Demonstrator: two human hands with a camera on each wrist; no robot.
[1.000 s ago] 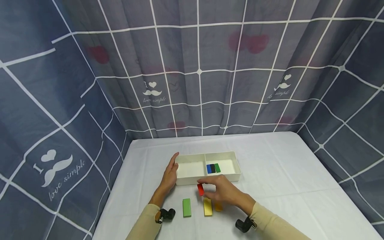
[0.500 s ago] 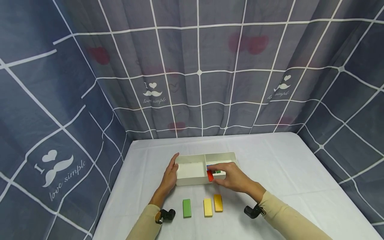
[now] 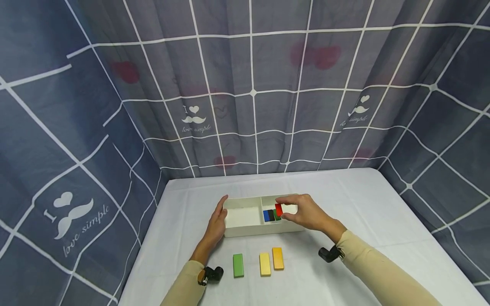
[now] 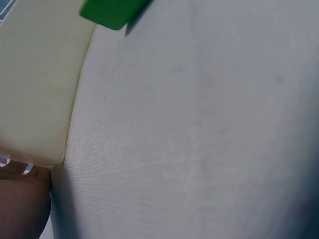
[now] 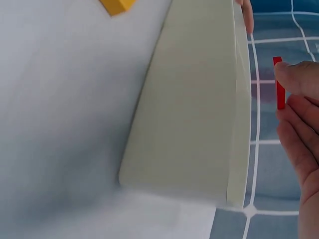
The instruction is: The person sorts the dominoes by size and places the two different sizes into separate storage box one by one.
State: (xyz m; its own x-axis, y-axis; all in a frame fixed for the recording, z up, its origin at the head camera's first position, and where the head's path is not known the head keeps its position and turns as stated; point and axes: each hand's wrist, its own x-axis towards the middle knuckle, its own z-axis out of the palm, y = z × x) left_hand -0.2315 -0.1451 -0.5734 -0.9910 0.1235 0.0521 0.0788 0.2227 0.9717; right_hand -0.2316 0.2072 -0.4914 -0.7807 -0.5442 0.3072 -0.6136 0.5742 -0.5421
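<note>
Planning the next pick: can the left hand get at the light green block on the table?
Probably yes: nothing covers the light green block, though the left hand would have to leave the white box first.

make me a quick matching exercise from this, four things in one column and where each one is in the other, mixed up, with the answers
Things
1. red block
2. blue block
3. orange block
4. left hand

Places
A. on the table, rightmost of the three blocks there
B. at the left end of the box
C. pinched by the right hand
D. inside the box, just left of the black block

Right pairs: 1-C, 2-D, 3-A, 4-B
</note>
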